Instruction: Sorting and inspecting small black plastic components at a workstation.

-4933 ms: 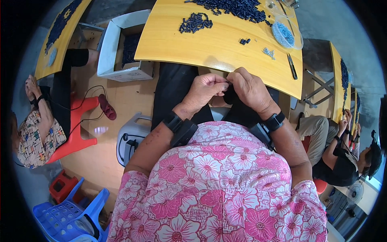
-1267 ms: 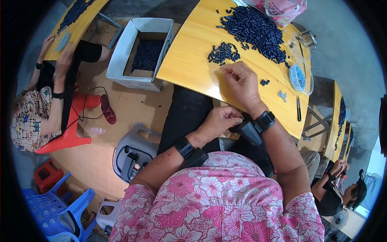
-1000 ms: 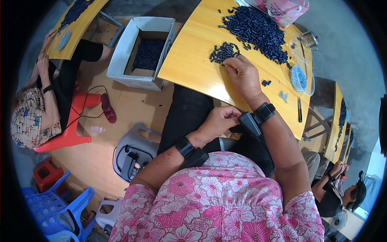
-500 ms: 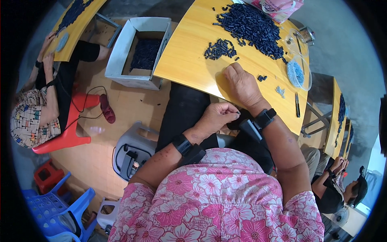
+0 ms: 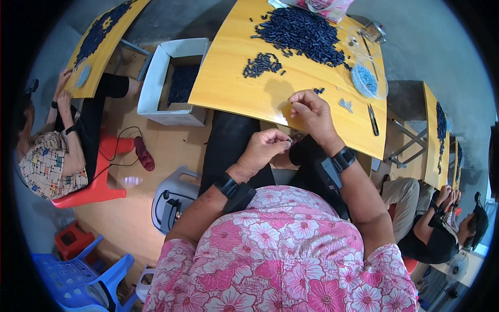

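Watching remotely, I'd steady the small dark piece (image 5: 289,140), pinched in the left hand (image 5: 261,151) just short of the table (image 5: 221,86), and align the right hand (image 5: 315,118) (its grip I cannot tell) gently, unhurried.

Clocked from between the left hand (image 5: 261,151) and right hand (image 5: 313,117), the large pile (image 5: 299,37) is set at twelve on the table (image 5: 223,86), the small pile (image 5: 262,65) at eleven, the bowl (image 5: 381,86) at two, the snips (image 5: 373,120) at three. Beyond the table's left edge, a carton (image 5: 174,117) is placed at ten.
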Available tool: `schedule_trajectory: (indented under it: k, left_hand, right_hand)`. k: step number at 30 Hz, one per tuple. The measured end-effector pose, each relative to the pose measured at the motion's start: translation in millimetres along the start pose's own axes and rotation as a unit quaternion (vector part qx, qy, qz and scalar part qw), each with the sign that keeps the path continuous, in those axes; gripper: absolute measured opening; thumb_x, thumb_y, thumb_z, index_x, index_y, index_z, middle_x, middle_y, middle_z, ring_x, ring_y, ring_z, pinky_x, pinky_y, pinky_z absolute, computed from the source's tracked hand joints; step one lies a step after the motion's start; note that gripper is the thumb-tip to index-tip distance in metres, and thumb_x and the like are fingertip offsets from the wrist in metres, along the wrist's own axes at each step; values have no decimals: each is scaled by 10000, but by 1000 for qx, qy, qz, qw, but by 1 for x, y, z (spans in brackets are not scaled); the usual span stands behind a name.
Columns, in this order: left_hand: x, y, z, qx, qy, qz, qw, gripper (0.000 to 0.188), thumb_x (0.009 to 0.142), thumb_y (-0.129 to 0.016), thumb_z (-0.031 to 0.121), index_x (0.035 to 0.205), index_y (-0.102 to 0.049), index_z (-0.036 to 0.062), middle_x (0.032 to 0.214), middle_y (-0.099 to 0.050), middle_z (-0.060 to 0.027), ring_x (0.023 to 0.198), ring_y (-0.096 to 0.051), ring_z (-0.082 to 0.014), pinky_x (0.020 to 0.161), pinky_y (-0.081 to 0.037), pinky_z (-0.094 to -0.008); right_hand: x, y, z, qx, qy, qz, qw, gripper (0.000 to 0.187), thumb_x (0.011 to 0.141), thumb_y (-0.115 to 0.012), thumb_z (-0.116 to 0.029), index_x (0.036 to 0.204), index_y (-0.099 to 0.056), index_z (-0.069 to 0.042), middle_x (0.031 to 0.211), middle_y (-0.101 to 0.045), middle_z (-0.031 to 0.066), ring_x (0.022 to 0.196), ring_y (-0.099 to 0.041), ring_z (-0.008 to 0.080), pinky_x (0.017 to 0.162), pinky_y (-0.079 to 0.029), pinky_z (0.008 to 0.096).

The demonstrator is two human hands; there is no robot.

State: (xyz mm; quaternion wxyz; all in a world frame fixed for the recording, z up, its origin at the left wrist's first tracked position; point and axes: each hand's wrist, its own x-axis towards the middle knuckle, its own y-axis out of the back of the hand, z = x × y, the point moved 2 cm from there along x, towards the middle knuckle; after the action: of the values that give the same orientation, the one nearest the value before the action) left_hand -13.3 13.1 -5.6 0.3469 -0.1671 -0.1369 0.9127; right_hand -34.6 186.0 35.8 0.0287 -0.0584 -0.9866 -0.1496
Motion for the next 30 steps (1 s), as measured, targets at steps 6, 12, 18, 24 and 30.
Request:
schedule_trajectory:
  k: [6,12,18,24,30]
  left_hand:
    - [-4,0,14,15,-43,18,999,118,866,-605,52,976,-635,23,876,-630,1,800,-577,-63,742,-476,-212]
    - [-7,-9,28,23,-48,12,999,136,869,-610,70,986,-627,4,846,-632,-14,768,-580,-69,719,-474,-213]
    - [-15,-27,42,85,-82,-16,993,115,860,-637,64,959,-642,5,843,-640,-8,766,-582,-59,710,-482,-201]
    - [-18,-36,48,111,-88,-29,990,124,848,-664,80,947,-646,7,847,-641,-2,772,-581,-56,720,-481,-201]
    - [-17,-37,49,135,-103,-38,985,112,844,-666,70,933,-646,5,853,-641,0,781,-577,-52,722,-480,-201]
  right_hand:
    - [-46,22,-12,258,-119,24,958,112,838,-592,25,930,-636,-21,901,-647,41,764,-611,122,710,-507,253]
    - [-75,30,-27,311,-119,58,941,106,821,-621,28,917,-639,-15,830,-650,58,717,-613,130,685,-516,264]
    - [-90,26,-33,362,-110,63,923,123,827,-632,5,948,-635,-20,816,-649,57,699,-608,127,660,-517,267]
    - [-96,27,-45,330,-109,56,936,151,824,-640,-8,975,-633,-22,817,-651,46,698,-608,116,645,-514,247]
    - [-95,25,-48,300,-96,54,947,155,819,-646,-7,972,-632,-19,817,-654,47,701,-619,112,634,-512,236]
